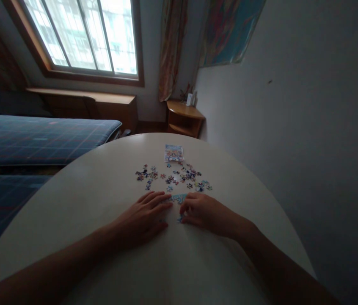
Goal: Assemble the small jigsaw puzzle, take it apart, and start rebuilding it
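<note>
A joined strip of light blue jigsaw puzzle pieces (178, 198) lies on the white round table (128, 271) between my hands. My left hand (149, 214) rests with fingers stretched out, its fingertips on the left end of the strip. My right hand (202, 214) is bent into a pinch at the strip's right side, with a small blue puzzle piece (180, 219) at its thumb and fingertips. Part of the strip and of that piece is hidden by my fingers. Beyond my hands, loose puzzle pieces (189, 174) are scattered in several clusters.
A small picture card or packet (174, 153) lies behind the loose pieces. Past the table stand a bed with a plaid cover (39, 140) on the left and a wooden corner shelf (185, 110) at the back. A pale wall (293, 127) runs along the right.
</note>
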### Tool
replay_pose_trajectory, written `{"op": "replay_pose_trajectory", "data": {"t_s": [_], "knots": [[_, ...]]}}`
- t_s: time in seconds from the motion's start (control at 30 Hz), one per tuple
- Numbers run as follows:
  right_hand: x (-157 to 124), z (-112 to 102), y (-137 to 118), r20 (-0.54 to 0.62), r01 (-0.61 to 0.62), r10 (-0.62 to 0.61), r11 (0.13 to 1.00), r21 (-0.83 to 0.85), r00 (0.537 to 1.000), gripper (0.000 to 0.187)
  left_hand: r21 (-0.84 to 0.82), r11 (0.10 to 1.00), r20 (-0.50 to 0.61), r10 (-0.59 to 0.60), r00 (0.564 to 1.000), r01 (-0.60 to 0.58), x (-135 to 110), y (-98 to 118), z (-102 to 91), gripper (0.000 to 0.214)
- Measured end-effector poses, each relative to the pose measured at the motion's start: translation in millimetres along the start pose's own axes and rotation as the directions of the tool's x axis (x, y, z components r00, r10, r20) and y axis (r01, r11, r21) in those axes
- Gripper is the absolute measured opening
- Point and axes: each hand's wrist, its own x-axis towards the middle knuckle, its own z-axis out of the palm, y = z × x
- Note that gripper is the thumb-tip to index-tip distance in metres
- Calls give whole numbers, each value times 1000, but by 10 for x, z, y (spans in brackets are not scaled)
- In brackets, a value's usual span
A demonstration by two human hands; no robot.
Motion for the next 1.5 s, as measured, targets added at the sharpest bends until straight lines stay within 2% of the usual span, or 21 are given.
{"op": "replay_pose_trajectory", "data": {"t_s": [0.13, 0.27, 0.37, 0.47, 0.53, 0.63, 0.8, 0.97, 1.23, 1.5], "knots": [[-8, -26, -6, 15, 17, -18, 999, 38, 1000, 9, -20, 998, -17, 52, 998, -52, 24, 35, -40, 40], [10, -20, -24, -9, 50, -50, 999, -12, 999, 10, -34, 995, -42, 92, 995, -93, 35, 44, -45, 35], [47, 31, 4, -87, 34, -40, 997, -67, 995, 11, -26, 998, -106, 51, 993, -54, 34, 26, -34, 33], [101, 110, 69, -222, 5, -20, 998, -68, 975, 13, -7, 1000, -152, -9, 988, 9, 35, 10, -32, 32], [142, 168, 114, -301, -26, 10, 998, -50, 953, 13, 2, 1000, -159, -29, 987, 30, 39, 10, -33, 32], [199, 242, 158, -347, -59, 45, 998, -31, 937, 13, 22, 999, -157, -43, 987, 47, 42, 11, -26, 33], [243, 308, 160, -368, -81, 58, 996, -47, 928, 13, 41, 997, -135, -65, 989, 71, 31, -15, 18, 39], [222, 304, 131, -377, -81, 45, 993, -80, 925, 21, 52, 996, -91, -66, 994, 71, 21, -24, 32, 42], [198, 264, 150, -327, -14, -33, 990, -141, 944, 10, 89, 994, -46, -51, 998, 55, 2, -21, 24, 47], [177, 259, 127, -287, -5, -55, 979, -205, 956, 18, 78, 995, -15, -56, 998, 57, 12, 1, 2, 50]]}}
